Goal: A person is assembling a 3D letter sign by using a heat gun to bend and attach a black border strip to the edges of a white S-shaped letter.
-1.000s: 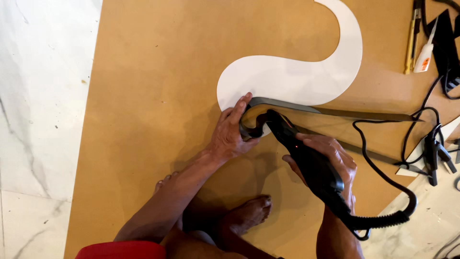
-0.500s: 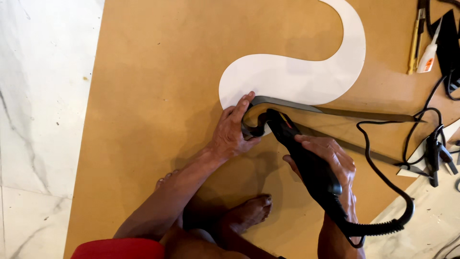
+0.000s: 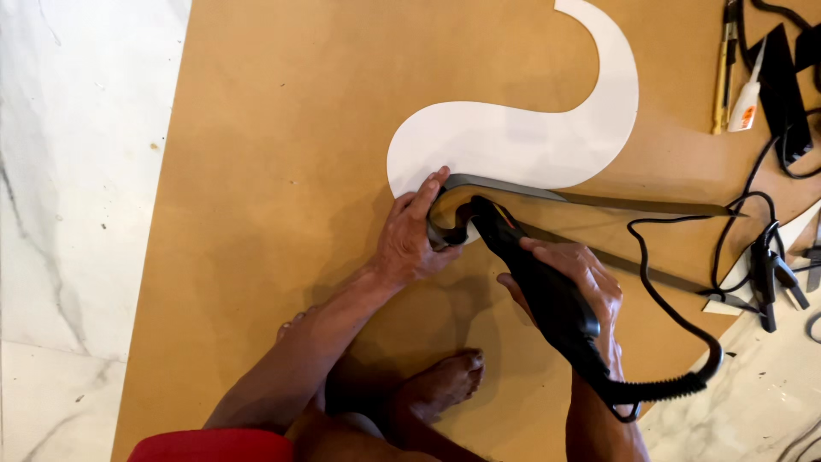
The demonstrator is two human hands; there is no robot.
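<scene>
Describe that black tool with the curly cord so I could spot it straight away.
Start at the large brown board on the pale marble floor, then find the white S-shaped cutout lying on it. Just below its rounded lower end, the right hand grips a long black handheld tool, nose against a dark edging strip. Only it trails a coiled cord.

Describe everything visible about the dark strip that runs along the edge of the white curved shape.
The dark strip is a thin, flexible band, dark grey to black. It lies on the brown board, following the lower edge of the white curved panel, then runs straight towards the right. At the panel's rounded left end it bends back in a tight loop. There the left hand presses it, and the nose of the black corded tool, held in the right hand, meets it.
</scene>
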